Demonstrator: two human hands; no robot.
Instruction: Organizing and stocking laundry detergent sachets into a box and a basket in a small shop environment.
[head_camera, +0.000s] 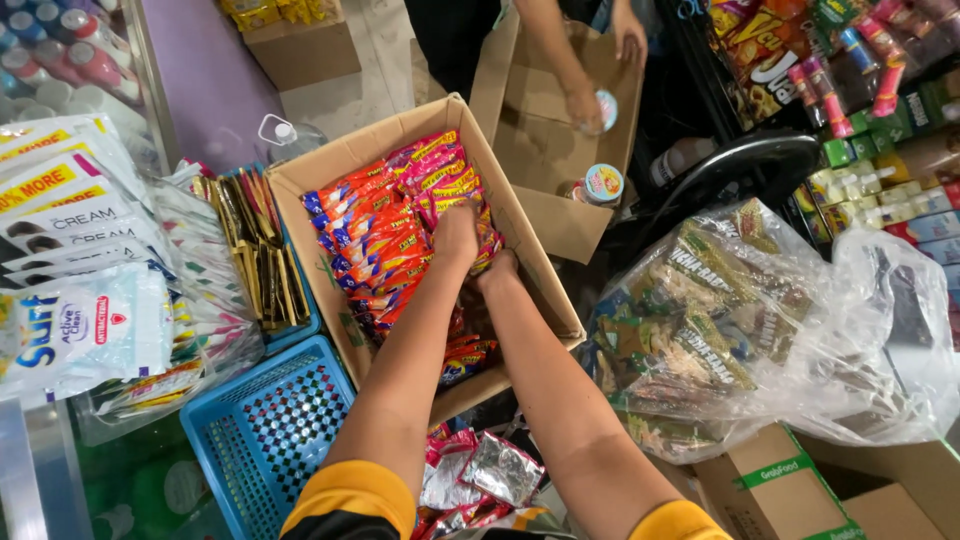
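Where hands (475, 255) meet: orange-red sachets (365, 245).

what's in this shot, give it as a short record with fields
setting: shop floor crowded with boxes and packed goods
left hand: reaching into the cardboard box, on the orange and pink snack packets
right hand: in the same box, at the packets beside the left hand
grip: fingers hidden among the packets, cannot tell
left of box: blue plastic basket
right of box: clear bag of green packets
other person: hand on a small round tub over another carton
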